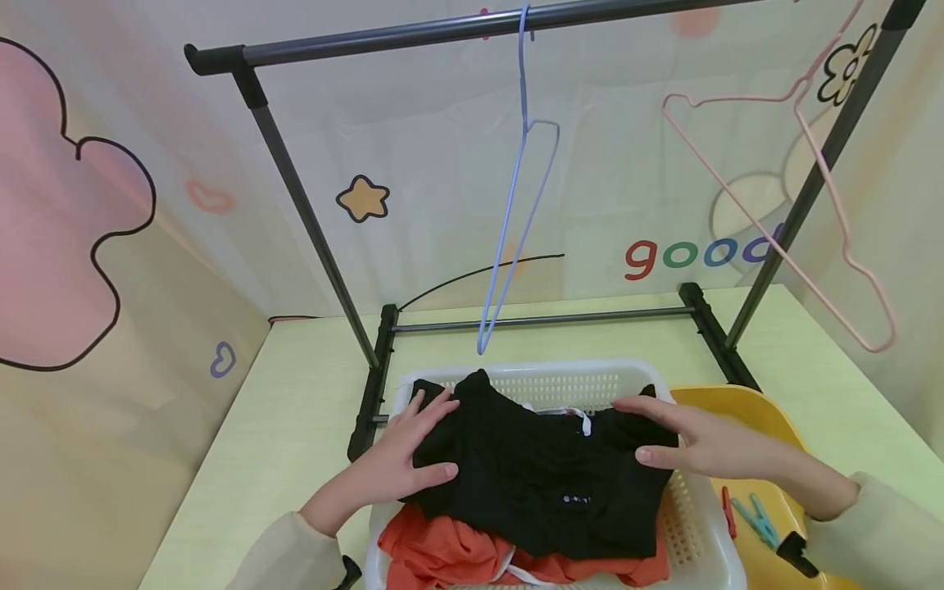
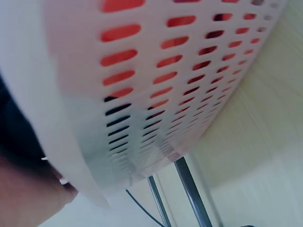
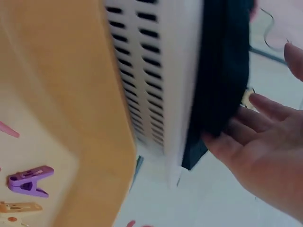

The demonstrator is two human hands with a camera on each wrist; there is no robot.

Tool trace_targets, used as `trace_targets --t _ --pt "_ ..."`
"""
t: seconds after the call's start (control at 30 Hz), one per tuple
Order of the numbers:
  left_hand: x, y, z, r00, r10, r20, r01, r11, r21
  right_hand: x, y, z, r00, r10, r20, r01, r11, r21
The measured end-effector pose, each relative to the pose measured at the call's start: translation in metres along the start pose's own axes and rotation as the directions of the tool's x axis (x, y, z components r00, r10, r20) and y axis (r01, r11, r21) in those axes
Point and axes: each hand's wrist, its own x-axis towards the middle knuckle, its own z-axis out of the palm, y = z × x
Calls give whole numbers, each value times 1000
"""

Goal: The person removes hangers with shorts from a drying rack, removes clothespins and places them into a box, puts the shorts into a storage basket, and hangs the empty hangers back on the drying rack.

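A black garment [image 1: 546,483] with small white lettering lies spread over orange clothing [image 1: 442,545] in a white basket [image 1: 708,524]. My left hand [image 1: 398,451] rests on the garment's left side, its fingers spread and fairly straight. At the opposite side my right hand [image 1: 708,438] has its thumb apart from the fingers. In the right wrist view the fingers of the right hand [image 3: 265,146] touch the edge of the dark cloth [image 3: 222,71]. Only part of the left hand [image 2: 33,198] shows, beside the basket wall [image 2: 85,118], in the left wrist view.
A blue hanger [image 1: 516,205] hangs from the dark rack bar [image 1: 383,39]. To the right hangs a pink hanger [image 1: 760,221]. Beside the basket stands a yellow basin [image 1: 737,401] holding several clothespins, one of them purple [image 3: 31,180].
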Motion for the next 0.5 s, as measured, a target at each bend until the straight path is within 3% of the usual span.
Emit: trace_targets --t 0.1,0.27,0.5 --pt "3 1 5 999 21 32 -25 993 118 5 -2 11 1000 -26 2 26 996 -82" --pt "6 1 13 991 15 132 -54 955 291 12 0 27 995 -94 35 99 983 -155" --pt "10 1 25 967 21 255 -116 924 363 18 9 46 989 -112 102 140 932 -335"
